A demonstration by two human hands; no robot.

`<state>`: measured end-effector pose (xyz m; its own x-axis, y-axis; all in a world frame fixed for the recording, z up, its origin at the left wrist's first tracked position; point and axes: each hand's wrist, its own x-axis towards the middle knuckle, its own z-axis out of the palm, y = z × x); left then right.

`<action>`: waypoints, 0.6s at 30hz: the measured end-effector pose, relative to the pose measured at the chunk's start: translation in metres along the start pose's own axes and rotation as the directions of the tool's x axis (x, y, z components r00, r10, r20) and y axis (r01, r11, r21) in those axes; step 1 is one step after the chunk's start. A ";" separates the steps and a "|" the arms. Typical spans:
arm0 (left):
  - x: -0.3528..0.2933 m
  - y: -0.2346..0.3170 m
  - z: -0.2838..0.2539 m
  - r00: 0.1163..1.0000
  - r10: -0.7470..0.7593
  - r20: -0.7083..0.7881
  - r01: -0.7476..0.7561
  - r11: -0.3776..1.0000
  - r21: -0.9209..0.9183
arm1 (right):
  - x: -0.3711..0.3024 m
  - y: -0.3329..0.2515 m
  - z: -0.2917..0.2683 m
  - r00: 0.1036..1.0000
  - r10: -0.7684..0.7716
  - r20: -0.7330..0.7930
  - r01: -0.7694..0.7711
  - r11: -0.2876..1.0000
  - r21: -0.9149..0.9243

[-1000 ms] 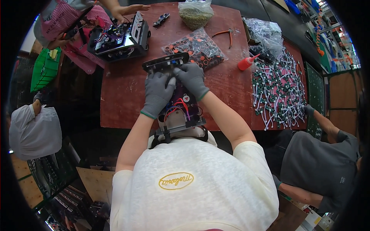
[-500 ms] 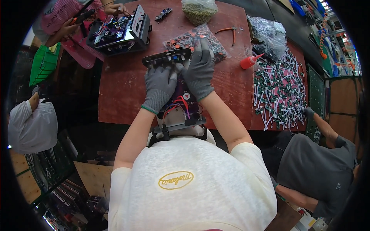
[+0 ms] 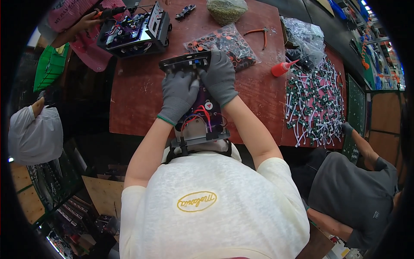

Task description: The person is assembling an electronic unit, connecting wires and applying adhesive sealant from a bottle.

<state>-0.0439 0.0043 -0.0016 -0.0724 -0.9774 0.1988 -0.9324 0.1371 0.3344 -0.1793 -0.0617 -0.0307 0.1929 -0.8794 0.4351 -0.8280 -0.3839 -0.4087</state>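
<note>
Green plastic stands out at far left, a crate behind a co-worker in a pink apron, whose hand grips an orange-and-black tool over an open black unit. From where I stand, the next thing along is the person's left hand, gloved in grey, its blurred fingers tucked against the lower edge of a long black panel; whether they pinch anything, I cannot tell. That panel stands tilted up at the far end of another opened unit, which lies at the near edge of the red table, close to the person's chest. The panel looks stiff and fairly light, smooth enough to slide under knit gloves, so its two short ends seem the sure places to hold. The unit itself is probably heavier, best taken by its metal frame, clear of the loose red wires and the board, which look fragile. Farther right, the right hand curls around the panel's right end and appears to clasp it. Beyond lie a bag of rings, pliers, a red bottle and small cabled boards.
</note>
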 end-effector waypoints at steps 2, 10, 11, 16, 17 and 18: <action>0.001 0.001 -0.001 0.999 -0.007 0.031 0.006 1.000 0.026 | 0.000 0.000 0.000 1.000 -0.008 -0.024 0.008 1.000 0.012; -0.001 -0.001 0.004 0.999 0.011 -0.050 -0.012 1.000 -0.018 | 0.001 0.002 -0.006 0.997 0.016 0.078 -0.019 0.999 0.045; 0.000 -0.001 0.004 0.999 0.010 -0.041 -0.010 1.000 -0.003 | 0.001 0.002 -0.008 0.997 0.017 0.076 -0.020 0.999 0.044; -0.003 -0.006 0.009 0.999 -0.016 -0.049 0.013 0.999 -0.050 | -0.003 0.025 -0.026 0.999 -0.005 -0.043 0.027 0.849 0.528; -0.004 -0.009 0.011 0.993 -0.007 -0.122 -0.003 0.996 -0.086 | -0.002 0.037 -0.037 0.990 -0.062 -0.123 0.109 0.899 0.425; -0.003 -0.010 0.011 0.992 -0.009 -0.127 -0.002 0.996 -0.090 | -0.004 0.052 -0.047 0.999 -0.015 -0.049 0.029 0.950 0.311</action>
<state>-0.0386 0.0042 -0.0154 -0.0180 -0.9502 0.3113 -0.8967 0.1531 0.4153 -0.2478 -0.0646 -0.0161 0.1791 -0.8589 0.4799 -0.6171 -0.4779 -0.6251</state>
